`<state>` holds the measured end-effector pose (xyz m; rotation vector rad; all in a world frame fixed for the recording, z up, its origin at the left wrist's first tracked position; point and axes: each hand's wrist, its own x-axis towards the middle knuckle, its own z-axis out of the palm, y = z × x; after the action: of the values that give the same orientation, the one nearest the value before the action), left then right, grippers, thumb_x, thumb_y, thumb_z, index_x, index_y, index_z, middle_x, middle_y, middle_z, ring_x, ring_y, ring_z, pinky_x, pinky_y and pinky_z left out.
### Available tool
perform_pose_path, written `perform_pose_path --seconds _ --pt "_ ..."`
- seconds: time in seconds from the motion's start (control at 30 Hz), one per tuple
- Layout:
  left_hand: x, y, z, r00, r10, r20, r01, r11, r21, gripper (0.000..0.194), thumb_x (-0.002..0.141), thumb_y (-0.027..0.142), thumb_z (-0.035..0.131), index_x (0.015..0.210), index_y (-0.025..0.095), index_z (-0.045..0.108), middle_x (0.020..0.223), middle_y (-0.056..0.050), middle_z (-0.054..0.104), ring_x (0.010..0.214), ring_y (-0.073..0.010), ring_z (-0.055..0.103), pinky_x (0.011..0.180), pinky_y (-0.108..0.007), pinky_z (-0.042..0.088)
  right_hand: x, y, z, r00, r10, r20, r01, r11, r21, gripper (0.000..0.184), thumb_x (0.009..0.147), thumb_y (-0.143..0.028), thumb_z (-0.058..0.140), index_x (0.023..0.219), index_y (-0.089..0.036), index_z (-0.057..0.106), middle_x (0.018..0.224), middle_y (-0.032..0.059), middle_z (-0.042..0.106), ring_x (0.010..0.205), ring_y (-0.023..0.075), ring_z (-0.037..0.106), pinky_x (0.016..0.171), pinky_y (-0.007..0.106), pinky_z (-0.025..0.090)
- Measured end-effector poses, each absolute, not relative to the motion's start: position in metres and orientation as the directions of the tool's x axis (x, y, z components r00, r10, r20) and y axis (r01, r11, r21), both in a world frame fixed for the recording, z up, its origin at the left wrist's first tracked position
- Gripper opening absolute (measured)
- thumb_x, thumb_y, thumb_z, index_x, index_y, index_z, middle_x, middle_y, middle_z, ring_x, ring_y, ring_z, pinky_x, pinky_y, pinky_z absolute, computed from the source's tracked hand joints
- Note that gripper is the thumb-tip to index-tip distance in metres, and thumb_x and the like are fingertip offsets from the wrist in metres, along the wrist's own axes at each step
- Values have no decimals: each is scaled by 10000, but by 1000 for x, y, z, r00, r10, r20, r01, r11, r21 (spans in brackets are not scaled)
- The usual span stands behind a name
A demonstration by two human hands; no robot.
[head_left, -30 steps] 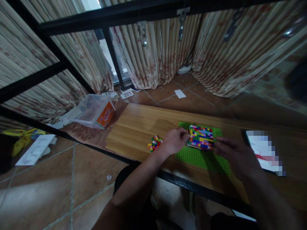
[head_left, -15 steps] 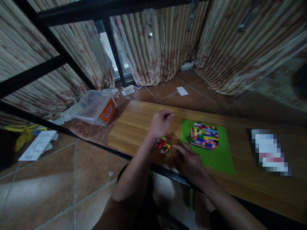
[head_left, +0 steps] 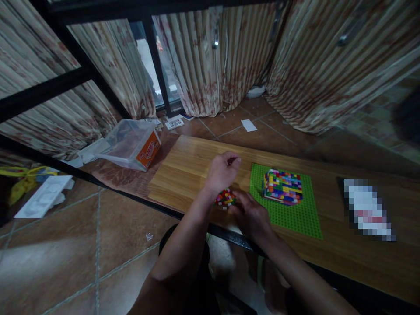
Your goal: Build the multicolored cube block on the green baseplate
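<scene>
Right of centre, a multicoloured plastic-brick block (head_left: 282,188) stands assembled on a green studded baseplate (head_left: 295,221); loose coloured plastic bricks (head_left: 225,198) lie unattached, lower centre. The left hand (head_left: 223,173) curls its fingers, the right hand (head_left: 252,214) touches the bricks; any grip, I cannot tell.

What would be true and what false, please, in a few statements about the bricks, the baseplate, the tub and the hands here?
1. The block of bricks stands on the green baseplate. True.
2. The right hand is at the block of bricks. False: the right hand is by the loose bricks.
3. The clear tub has an orange label. True.
4. The left hand lies on the green baseplate. False: the left hand is over bare wooden surface, left of it.
</scene>
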<state>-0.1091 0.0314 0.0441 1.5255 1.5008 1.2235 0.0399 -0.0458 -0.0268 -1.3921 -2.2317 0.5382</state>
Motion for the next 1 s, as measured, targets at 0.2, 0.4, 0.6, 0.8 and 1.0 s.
perform_pose_path --seconds 0.2,0.4,0.6,0.8,1.0 --pt "-112 32 44 -120 977 177 391 -117 913 160 851 195 560 860 137 710 751 -25 685 676 -119 594 633 -219 442 39 -43 -25 -411 891 194 750 452 -484 381 906 -241 507 1277 -170 559 1224 112 639 1068 240 644 871 355 541" --pt "-108 31 43 -89 979 182 421 -128 898 166 861 200 555 866 138 709 772 -35 698 689 -126 611 656 -231 462 36 -42 -12 -458 883 99 783 454 -425 375 906 -211 499 1275 -183 561 1282 116 578 999 215 651 812 312 538" --pt "-106 30 43 -63 982 176 466 -127 876 171 863 196 554 888 140 715 803 -45 713 724 -136 629 689 -241 474 39 -37 -17 -457 878 142 744 465 -480 137 898 -167 519 948 -165 647 1023 104 634 879 202 638 754 306 526" --pt "-104 32 39 -44 984 173 457 -134 879 171 853 205 560 892 146 716 812 -46 716 730 -140 634 686 -242 475 42 -36 -17 -470 873 130 718 464 -519 203 888 -82 468 953 -157 644 965 95 638 857 208 638 746 322 530" --pt "-99 32 36 2 993 121 361 -114 926 169 835 234 578 894 149 712 811 -41 703 732 -144 627 671 -243 486 43 -41 -9 -383 892 239 665 446 -599 262 922 -98 433 1051 -153 654 969 95 654 853 195 648 761 322 540"
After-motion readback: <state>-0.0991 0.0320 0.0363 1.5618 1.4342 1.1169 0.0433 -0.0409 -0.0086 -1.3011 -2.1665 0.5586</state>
